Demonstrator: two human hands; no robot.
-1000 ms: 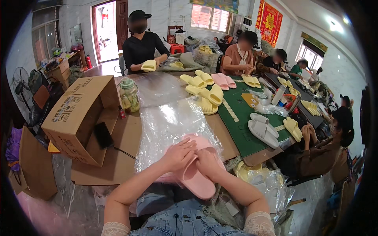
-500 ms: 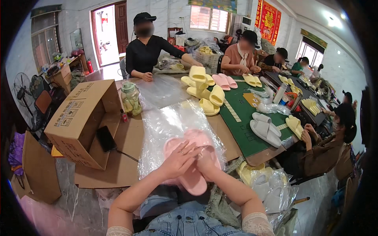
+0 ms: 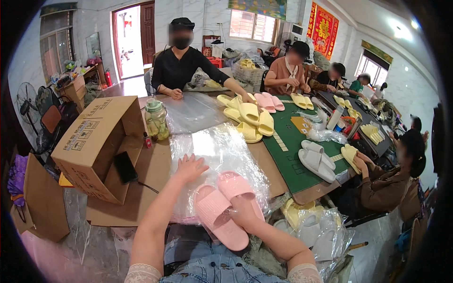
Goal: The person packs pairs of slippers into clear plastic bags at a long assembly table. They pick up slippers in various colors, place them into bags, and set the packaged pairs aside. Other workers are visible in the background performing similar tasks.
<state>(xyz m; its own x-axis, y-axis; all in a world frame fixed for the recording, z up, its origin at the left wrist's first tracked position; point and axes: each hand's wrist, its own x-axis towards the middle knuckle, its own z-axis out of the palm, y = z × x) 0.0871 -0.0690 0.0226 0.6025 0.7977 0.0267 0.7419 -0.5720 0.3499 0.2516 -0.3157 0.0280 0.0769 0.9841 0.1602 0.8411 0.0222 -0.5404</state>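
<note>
Slippers (image 3: pixel 218 206) in right hand (image 3: pixel 244 212), left hand (image 3: pixel 190 168) spread over film

The right hand is closed on the pink pair, reaching in where the two meet; its fingertips are hidden, so the exact grip cannot be told. Both slippers lie close together at a slant, probably because that lets one hand manage the two. The heel of the nearer one juts past the desk (image 3: pixel 262 162) edge, so the right hand likely keeps it from tipping.

The left hand holds nothing — its fingers are fanned out over the clear film (image 3: pixel 200 141), perhaps to steady so slick a sheet; whether they press on it cannot be told. The film lies flat beneath and beyond that hand, seemingly for easy reach.

Left of the left hand, the box (image 3: pixel 94 141) lies on its side, mouth turned toward it, with a phone (image 3: pixel 124 167) in the opening. Beyond the right hand — well apart — sit yellow pairs (image 3: pixel 250 113).
</note>
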